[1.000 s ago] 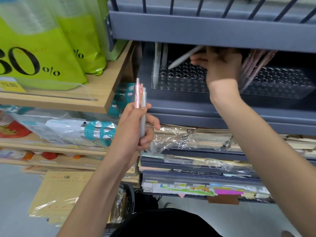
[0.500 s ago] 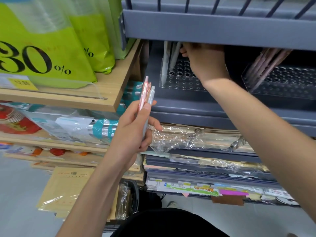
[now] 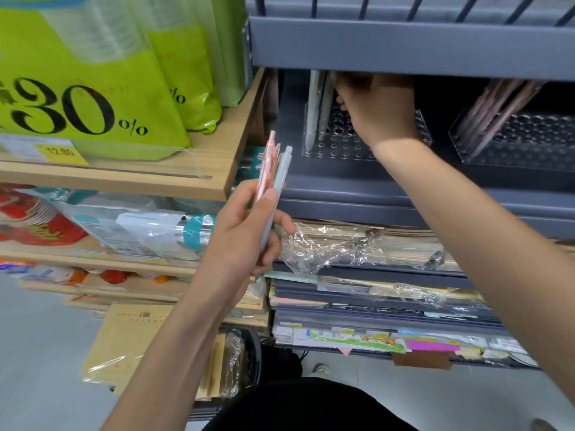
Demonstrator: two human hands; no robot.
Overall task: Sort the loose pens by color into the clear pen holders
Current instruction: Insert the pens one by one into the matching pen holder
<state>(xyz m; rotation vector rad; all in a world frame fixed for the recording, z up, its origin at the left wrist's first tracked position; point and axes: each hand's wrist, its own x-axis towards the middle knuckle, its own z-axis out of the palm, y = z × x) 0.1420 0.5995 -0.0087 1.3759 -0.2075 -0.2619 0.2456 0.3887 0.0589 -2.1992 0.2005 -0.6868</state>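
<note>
Risk 1: right hand (image 3: 378, 110) works under the lip of the grey shelf (image 3: 404, 48), fingertips lost in shadow. A blind move could miss the holes of the left clear holder (image 3: 342, 147) or knock over the pale pens (image 3: 314, 113) standing at its left end.

Risk 2: left hand (image 3: 242, 234) carries a mixed bundle, pink pens (image 3: 267, 164) and one pale grey pen (image 3: 281, 178). One could slip out, or go to the wrong color. The pinks likely belong with the pink cluster (image 3: 501, 104) in the right clear holder (image 3: 529, 150).

Pose: right arm reaches up and forward, back of hand to camera; whether it pinches a pen I cannot tell. Left hand is raised, clamped round the bundle, clicker ends up.
</note>
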